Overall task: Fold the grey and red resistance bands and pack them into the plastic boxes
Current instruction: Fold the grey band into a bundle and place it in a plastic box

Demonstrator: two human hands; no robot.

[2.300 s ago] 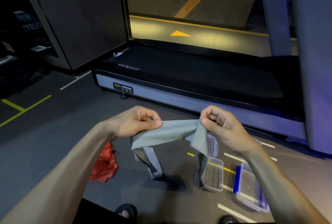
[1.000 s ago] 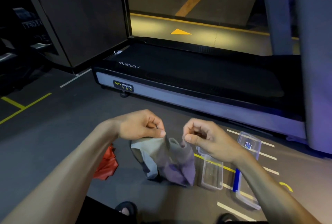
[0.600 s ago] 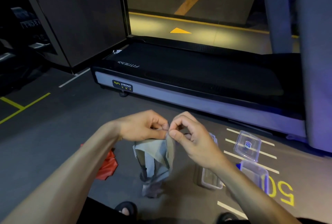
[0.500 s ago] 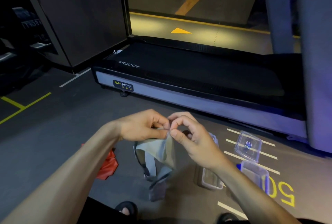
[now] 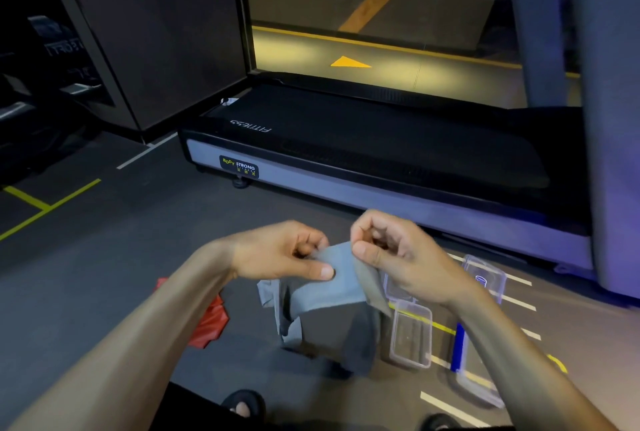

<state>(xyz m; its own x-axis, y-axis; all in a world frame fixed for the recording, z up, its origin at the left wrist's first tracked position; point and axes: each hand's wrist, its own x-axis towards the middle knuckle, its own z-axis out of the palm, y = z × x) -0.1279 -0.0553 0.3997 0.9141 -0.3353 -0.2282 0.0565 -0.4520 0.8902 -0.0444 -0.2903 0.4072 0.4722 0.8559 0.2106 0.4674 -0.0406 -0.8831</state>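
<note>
Fingers of the left hand (image 5: pixel 284 254) and the right hand (image 5: pixel 391 254) are pinched on the top edge of the soft grey resistance band (image 5: pixel 332 287), held in mid-air between them, its folded layers drooping toward the dark floor (image 5: pixel 104 275). At 8 o'clock of the hands, the crumpled red resistance band (image 5: pixel 209 325) lies on the floor, half hidden by the left forearm. At 5 o'clock, an open clear plastic box (image 5: pixel 410 339) rests on the floor, with a blue-edged clear box (image 5: pixel 465 368) beside it, partly behind the right forearm. At 3 o'clock lies a clear lid (image 5: pixel 485 276). At 12 o'clock stands a black treadmill (image 5: pixel 363 140).
</note>
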